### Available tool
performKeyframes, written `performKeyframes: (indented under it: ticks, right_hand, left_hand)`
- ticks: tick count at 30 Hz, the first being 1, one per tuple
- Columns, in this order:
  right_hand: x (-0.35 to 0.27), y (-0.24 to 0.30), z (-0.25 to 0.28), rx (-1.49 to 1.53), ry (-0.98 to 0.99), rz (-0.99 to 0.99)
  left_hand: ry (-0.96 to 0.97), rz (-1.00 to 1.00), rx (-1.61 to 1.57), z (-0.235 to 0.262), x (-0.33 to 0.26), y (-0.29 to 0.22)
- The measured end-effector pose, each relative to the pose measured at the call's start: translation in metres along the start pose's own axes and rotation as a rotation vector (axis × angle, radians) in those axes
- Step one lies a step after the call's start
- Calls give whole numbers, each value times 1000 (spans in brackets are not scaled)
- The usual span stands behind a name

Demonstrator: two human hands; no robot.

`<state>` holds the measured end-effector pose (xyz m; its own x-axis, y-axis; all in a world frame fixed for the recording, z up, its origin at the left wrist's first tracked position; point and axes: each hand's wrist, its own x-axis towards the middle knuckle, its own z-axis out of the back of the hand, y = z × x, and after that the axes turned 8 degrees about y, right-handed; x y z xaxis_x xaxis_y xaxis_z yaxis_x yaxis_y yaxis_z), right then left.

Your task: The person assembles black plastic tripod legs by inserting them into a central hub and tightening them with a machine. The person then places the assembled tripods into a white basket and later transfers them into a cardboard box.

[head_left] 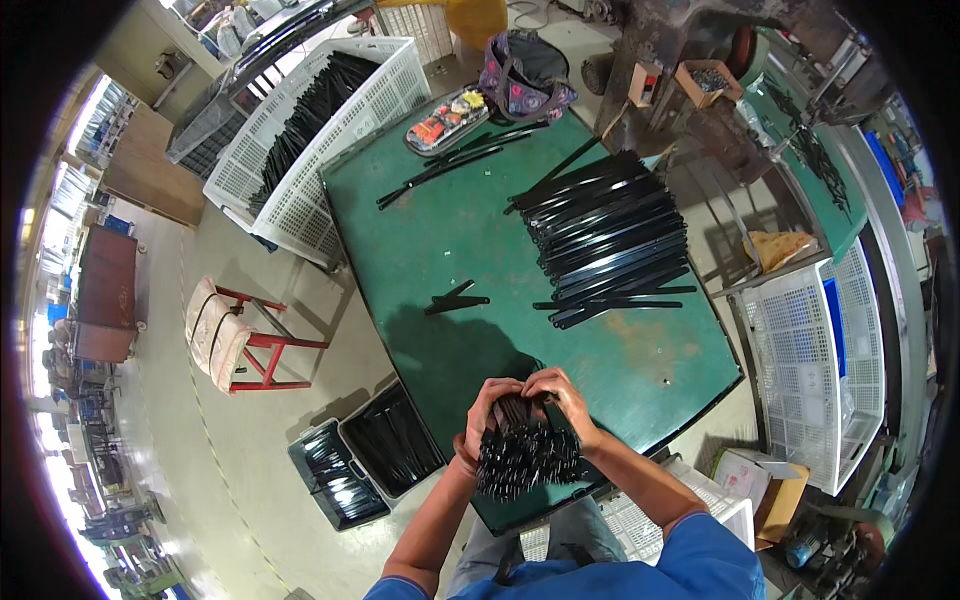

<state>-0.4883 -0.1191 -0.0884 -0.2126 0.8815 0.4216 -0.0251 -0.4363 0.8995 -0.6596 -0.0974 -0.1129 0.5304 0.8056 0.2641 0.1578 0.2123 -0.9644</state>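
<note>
Near the front edge of the green table (400, 235), my two hands grip a thick bundle of black metal strips (528, 462) whose many ends point toward me. My left hand (488, 408) wraps around the bundle's left side. At its far right side, my right hand (562, 393) has its fingers closed on it, the fingertips close to those of the left. Beyond my hands lies a wide pile of long black strips (605, 235) side by side. Two short black pieces (460, 302) rest apart on the table, left of the pile.
A white crate (330, 150) full of black strips stands beyond the table's far left corner. Several loose strips, a case (447, 122) and a patterned bag (525, 80) are at the far edge. Black bins (390, 440) stand lower left, a red stool (265, 345) farther left, white crates (795, 350) at right.
</note>
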Motion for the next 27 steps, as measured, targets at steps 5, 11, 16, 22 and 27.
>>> performKeyframes:
  ticks: [5, 11, 16, 22, 27]
  right_hand:
    - [4, -18, -9, -34, 49, -31]
    - [17, -15, -8, -71, 108, -53]
    - [17, -33, -2, 24, 37, -93]
    - [19, -26, 12, -38, 92, -131]
    - [4, -41, 10, 15, 62, -205]
  left_hand:
    - [8, -178, 172, 10, 0, 20]
    - [-47, -103, 130, 13, 2, 28]
    - [-61, 76, 114, 9, 13, 16]
    - [-122, 29, -50, -4, 23, 19]
    - [-96, -26, -120, -4, 27, 16]
